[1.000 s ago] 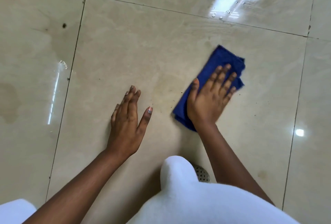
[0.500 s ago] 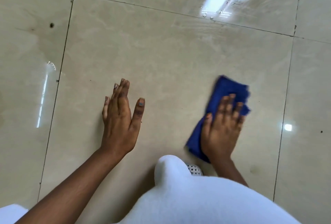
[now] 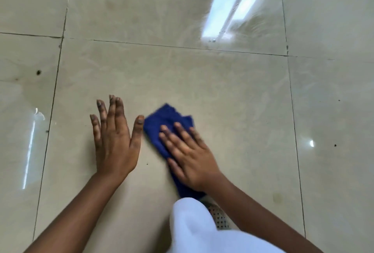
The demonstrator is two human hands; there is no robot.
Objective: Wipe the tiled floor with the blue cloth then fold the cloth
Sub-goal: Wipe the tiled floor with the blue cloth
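Observation:
The blue cloth (image 3: 162, 123), bunched into a rough strip, lies on the glossy beige tiled floor (image 3: 202, 82). My right hand (image 3: 188, 153) presses flat on top of it with fingers spread, covering its middle; the cloth's far end shows beyond my fingertips and its near end runs under my wrist. My left hand (image 3: 114, 141) rests flat on the tile just left of the cloth, fingers apart, thumb tip almost touching the cloth's edge.
White clothing (image 3: 194, 228) over my knee fills the bottom centre, with a perforated shoe (image 3: 219, 217) beside it. Dark grout lines cross the floor. A dark spot (image 3: 38, 72) marks the left tile. Window glare (image 3: 230, 9) shines at the top right.
My right hand has slid the cloth leftwards across the tile, from the right side to right beside my left thumb. The left hand has stayed planted on the floor.

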